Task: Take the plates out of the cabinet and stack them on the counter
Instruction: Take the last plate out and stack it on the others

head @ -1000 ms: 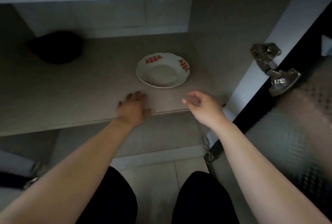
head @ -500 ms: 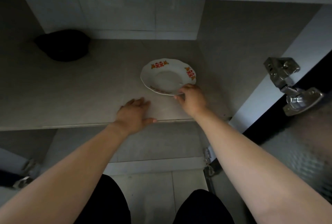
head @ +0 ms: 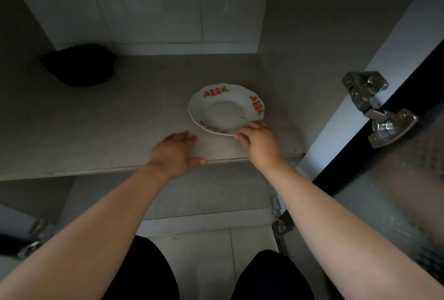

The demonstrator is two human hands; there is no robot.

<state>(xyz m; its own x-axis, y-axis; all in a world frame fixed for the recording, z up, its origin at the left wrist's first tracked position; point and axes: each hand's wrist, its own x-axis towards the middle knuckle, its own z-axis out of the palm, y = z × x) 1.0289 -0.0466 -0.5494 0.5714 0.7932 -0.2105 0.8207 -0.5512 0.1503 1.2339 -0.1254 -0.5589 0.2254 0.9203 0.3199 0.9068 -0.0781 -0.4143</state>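
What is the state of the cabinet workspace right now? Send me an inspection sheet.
Surface: grey shelf, flat, dimly lit.
Job's things: one white plate with red and orange marks, on the shelf near the right side wall; no other plates seen.
Clutter: dark object at the back left of the shelf, too dark to identify.
Hands: left hand rests flat on the shelf's front edge; right hand has its fingers curled on the plate's near rim.
Cables: nothing seen.
Surroundings: tiled back wall; open door on the right with a metal hinge; tiled floor below.
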